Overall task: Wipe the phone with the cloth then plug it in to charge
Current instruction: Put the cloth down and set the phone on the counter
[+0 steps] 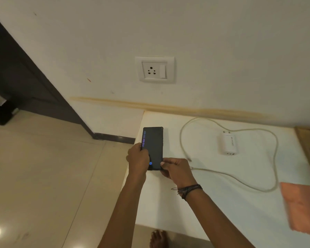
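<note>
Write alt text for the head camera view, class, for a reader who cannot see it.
A person's left hand and right hand hold a dark phone at the left edge of a white table. To its right lie a white charger, a looped cable and an orange cloth. An empty wall socket is above.

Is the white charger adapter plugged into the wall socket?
No, the white charger adapter lies on the white tabletop, and the white wall socket holds no plug.
</note>
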